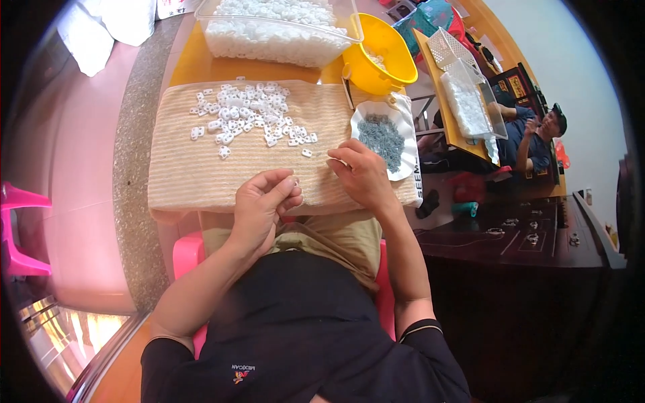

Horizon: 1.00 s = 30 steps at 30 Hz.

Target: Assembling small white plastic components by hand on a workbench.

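Note:
My left hand is raised over the near edge of a beige striped towel, thumb and forefinger pinched. A tiny glint shows at those fingertips, too small to name. Fingers closed together, my right hand hovers to the right, its tips close to a single small white plastic piece on the towel. Whatever it pinches is too small to make out. Farther off lies a loose pile of small white plastic pieces with holes. Beside my right hand, a white scalloped dish holds many tiny grey-blue parts.
Behind the towel stand a clear bin heaped with white pieces and a yellow tub. To the right, a person sits at another table with a bin of white pieces. A pink stool is at far left.

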Available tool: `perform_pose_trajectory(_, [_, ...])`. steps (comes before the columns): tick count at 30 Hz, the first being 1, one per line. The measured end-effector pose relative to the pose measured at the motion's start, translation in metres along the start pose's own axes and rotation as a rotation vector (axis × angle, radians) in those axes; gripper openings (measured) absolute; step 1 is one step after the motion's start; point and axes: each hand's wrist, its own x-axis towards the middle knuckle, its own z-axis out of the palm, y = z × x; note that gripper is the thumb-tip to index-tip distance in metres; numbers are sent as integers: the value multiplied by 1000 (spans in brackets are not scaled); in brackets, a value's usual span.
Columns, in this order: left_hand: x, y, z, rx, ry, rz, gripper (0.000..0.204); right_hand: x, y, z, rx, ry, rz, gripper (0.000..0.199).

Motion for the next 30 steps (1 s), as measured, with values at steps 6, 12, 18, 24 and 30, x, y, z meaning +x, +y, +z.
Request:
perform_pose_trajectory(6, [2, 3, -4, 18, 14, -12, 15, 19, -7, 12, -124, -194, 46, 11])
perform_pose_trajectory(12, [3, 6, -6, 23, -7, -5, 15, 21, -4, 24, -115, -183, 74, 12])
perform_pose_trajectory(18, [6, -3, -2, 19, -24, -21, 16, 18, 2, 19, -268, -316, 103, 13])
perform_pose_trajectory(24, [12, -15, 16, 39, -51, -55, 17, 16, 12, -1, -310, -314, -20, 10])
perform_pose_trajectory(30, [12, -29, 45, 104, 36, -34, 18, 13, 36, -24, -317, -331, -167, 10])
